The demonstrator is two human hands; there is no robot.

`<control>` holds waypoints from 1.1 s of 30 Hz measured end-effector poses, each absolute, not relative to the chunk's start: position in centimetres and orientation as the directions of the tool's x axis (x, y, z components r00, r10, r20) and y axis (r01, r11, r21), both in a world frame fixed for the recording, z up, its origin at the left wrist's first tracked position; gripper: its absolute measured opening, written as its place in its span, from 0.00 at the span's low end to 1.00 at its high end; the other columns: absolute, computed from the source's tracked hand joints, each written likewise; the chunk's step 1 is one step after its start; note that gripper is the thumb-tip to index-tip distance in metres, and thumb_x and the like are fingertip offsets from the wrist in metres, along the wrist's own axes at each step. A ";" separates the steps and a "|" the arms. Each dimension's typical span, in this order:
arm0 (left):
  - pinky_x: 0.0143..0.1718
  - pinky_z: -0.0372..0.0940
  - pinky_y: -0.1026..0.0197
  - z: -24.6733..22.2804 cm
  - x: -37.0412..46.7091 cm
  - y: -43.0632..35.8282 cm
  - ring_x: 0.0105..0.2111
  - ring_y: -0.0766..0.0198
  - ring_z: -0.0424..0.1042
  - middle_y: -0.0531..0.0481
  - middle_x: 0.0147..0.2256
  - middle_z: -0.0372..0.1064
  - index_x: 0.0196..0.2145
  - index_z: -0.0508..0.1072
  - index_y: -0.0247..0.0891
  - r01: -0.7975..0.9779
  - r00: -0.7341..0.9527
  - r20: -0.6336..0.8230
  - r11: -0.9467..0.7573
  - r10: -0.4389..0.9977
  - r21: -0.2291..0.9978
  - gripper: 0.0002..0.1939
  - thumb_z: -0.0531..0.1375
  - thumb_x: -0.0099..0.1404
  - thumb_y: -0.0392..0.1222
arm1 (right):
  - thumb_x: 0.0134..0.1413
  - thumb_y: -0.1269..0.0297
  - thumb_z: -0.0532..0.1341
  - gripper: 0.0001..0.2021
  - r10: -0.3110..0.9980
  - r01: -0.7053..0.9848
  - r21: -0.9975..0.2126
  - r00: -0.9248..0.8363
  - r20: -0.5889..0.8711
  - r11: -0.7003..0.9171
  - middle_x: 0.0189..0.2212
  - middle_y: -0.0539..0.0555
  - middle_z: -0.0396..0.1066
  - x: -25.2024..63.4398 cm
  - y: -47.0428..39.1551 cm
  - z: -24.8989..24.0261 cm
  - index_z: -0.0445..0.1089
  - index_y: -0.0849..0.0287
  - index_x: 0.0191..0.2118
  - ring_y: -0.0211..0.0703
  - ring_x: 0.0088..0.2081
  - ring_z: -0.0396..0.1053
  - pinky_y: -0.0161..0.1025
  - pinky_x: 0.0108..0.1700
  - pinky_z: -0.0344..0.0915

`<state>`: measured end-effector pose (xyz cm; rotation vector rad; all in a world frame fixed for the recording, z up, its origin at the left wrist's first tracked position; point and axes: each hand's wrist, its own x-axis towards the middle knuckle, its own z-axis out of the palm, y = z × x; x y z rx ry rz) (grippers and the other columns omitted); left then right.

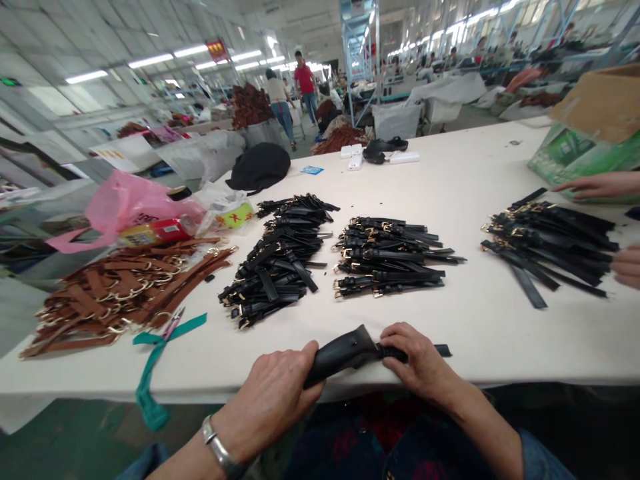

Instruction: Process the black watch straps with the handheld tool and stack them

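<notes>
My left hand (280, 377), with a metal band on its wrist, is wrapped round a black hand-held tool (343, 353) that has a wider, squared front end. What kind of tool it is, I cannot make out. Facing that end, my right hand (413, 357) grips a black strap (443, 350), whose tail sticks out past my fingers to the right. Both hands are just above the table's near edge. Beyond them lie two piles of black buckle straps, a left pile (280, 260) and a middle pile (393, 257), with gold-coloured buckles.
Brown straps with metal rings (115, 287) cover the table's left end, beside scissors tied with green ribbon (150, 373). A pink bag (130, 203) and black cap (260, 167) sit behind. At right, another person's hands (600, 183) flank another black strap pile (555, 237).
</notes>
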<state>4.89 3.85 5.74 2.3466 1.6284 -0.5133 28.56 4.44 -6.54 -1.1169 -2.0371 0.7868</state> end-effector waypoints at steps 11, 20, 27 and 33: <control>0.33 0.60 0.58 5.8 2.9 2.3 0.34 0.55 0.71 0.48 0.32 0.72 0.43 0.62 0.43 0.946 0.289 -0.425 -0.324 0.858 -0.012 0.12 0.49 0.62 0.45 | 0.48 0.74 0.58 0.14 0.905 0.597 -0.688 -0.349 0.242 0.414 0.37 0.55 0.66 30.6 2.9 -5.9 0.67 0.55 0.43 0.46 0.41 0.62 0.45 0.42 0.62; 0.29 0.60 0.61 7.2 6.4 2.3 0.31 0.59 0.71 0.50 0.34 0.71 0.42 0.61 0.44 0.912 0.370 -0.458 -0.411 0.809 0.011 0.10 0.50 0.61 0.40 | 0.49 0.73 0.58 0.18 0.907 0.585 -0.697 -0.333 0.259 0.414 0.36 0.56 0.66 30.5 3.0 -6.2 0.63 0.56 0.49 0.47 0.39 0.61 0.46 0.42 0.61; 0.30 0.62 0.59 7.7 7.4 3.6 0.30 0.58 0.71 0.49 0.34 0.71 0.41 0.62 0.42 0.886 0.373 -0.508 -0.460 0.777 -0.052 0.11 0.50 0.60 0.38 | 0.49 0.74 0.57 0.24 0.909 0.540 -0.738 -0.326 0.260 0.404 0.37 0.55 0.66 30.6 3.0 -6.5 0.58 0.54 0.53 0.47 0.39 0.61 0.46 0.42 0.61; 0.31 0.63 0.57 7.6 9.3 4.7 0.31 0.55 0.72 0.47 0.32 0.72 0.40 0.63 0.40 0.865 0.398 -0.509 -0.497 0.763 -0.068 0.10 0.51 0.59 0.39 | 0.48 0.75 0.57 0.28 0.926 0.520 -0.773 -0.289 0.242 0.364 0.37 0.55 0.66 30.5 3.1 -6.5 0.55 0.54 0.57 0.46 0.40 0.62 0.45 0.42 0.63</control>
